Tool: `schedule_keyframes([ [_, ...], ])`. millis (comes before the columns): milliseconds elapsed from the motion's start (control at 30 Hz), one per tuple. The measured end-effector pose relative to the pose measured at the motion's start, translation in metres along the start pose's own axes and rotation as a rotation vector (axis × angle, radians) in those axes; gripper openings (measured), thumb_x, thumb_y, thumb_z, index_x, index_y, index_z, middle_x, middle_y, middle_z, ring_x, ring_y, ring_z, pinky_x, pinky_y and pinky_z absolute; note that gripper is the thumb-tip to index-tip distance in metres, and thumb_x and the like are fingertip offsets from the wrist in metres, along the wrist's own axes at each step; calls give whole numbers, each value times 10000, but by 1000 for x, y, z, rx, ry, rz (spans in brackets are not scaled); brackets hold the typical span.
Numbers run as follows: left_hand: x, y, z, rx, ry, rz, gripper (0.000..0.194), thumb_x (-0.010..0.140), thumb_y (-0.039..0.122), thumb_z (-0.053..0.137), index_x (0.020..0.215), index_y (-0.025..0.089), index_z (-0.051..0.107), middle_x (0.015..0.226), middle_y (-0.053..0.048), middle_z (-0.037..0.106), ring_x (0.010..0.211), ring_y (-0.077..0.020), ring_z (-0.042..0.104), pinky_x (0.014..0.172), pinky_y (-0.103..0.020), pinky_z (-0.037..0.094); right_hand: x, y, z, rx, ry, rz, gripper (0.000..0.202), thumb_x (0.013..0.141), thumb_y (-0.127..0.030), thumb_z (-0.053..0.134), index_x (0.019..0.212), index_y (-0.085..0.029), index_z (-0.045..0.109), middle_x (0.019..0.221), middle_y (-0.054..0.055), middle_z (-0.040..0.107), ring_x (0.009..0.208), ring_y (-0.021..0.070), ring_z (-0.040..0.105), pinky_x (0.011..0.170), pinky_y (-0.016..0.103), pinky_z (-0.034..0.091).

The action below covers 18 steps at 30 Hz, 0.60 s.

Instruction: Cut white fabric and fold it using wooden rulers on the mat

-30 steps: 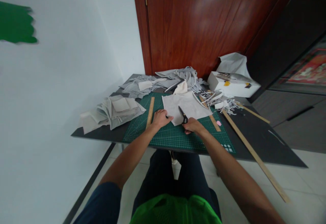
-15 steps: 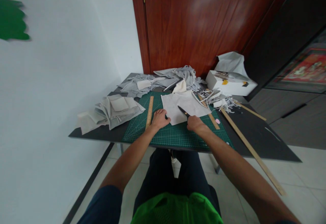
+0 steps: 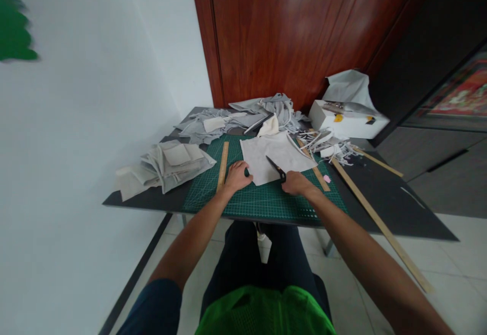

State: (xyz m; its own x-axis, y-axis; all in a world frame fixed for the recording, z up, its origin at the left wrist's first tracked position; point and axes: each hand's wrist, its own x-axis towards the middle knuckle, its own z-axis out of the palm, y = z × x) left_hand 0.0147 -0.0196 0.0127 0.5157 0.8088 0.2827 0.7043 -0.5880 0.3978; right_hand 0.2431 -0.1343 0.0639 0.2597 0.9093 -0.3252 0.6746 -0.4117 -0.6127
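A light grey piece of cloth (image 3: 261,155) lies flat on the green cutting mat (image 3: 258,203). My left hand (image 3: 236,175) is at the cloth's lower left edge, fingers curled and thumb apart from them, with a small dark gap between; the fingertips appear to grip the edge. Black-handled scissors (image 3: 274,166) are in my right hand (image 3: 294,182), its fingers closed round the handles. Their dark blades lie over the cloth, pointing up and left, and look closed. A wooden ruler (image 3: 223,165) rests on the mat beside my left hand.
Folded cloth pieces (image 3: 177,165) are stacked at the left. Behind lie heaped grey cloths (image 3: 277,106). On the right are cut strips (image 3: 338,149), a white box (image 3: 346,121) and a long wooden strip (image 3: 376,218) overhanging the dark table's (image 3: 411,218) front edge.
My right hand has shifted slightly right with the scissors, and more of their handle shows. My left hand stays at the cloth's edge. The view has moved a little.
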Motion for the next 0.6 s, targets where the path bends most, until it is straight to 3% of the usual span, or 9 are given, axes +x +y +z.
schedule_keyframes([
  [67, 0, -1, 1, -17, -6, 11, 350, 806, 196, 739, 1156, 209, 731, 1381, -98, 699, 1346, -286, 610, 1209, -438, 443, -10, 2, 0, 98, -128, 41, 239, 855, -112, 737, 636, -155, 650, 636, 130, 715, 676, 241, 756, 623, 277, 583],
  [133, -1, -1, 2, -21, -16, 21, 365, 820, 194, 730, 1183, 224, 755, 1467, -94, 660, 1420, -291, 562, 1235, -458, 422, -21, 2, 5, 350, -194, 54, 266, 924, -124, 674, 664, -156, 631, 626, 87, 702, 544, 166, 678, 523, 239, 538],
  [233, -4, 2, 3, -5, -39, 16, 288, 861, 196, 693, 1127, 241, 795, 1497, -89, 648, 1458, -297, 533, 1235, -478, 426, -34, -1, 16, 670, -204, 62, 231, 928, -90, 653, 712, -160, 615, 640, 51, 692, 529, 131, 661, 501, 206, 531],
  [333, -8, 8, 3, 10, -45, -12, 272, 869, 219, 696, 1118, 236, 804, 1465, -98, 671, 1429, -303, 566, 1217, -471, 454, -44, -6, 23, 845, -213, 88, 265, 965, -98, 576, 712, -171, 594, 625, 34, 666, 512, 120, 643, 489, 197, 518],
  [600, -22, 9, 1, 32, -19, -18, 354, 810, 287, 772, 1159, 236, 794, 1390, -94, 706, 1351, -288, 637, 1211, -401, 482, -71, -3, 38, 948, -224, 109, 302, 1006, -235, 566, 717, -165, 619, 568, 40, 631, 443, 111, 572, 431, 191, 452],
])
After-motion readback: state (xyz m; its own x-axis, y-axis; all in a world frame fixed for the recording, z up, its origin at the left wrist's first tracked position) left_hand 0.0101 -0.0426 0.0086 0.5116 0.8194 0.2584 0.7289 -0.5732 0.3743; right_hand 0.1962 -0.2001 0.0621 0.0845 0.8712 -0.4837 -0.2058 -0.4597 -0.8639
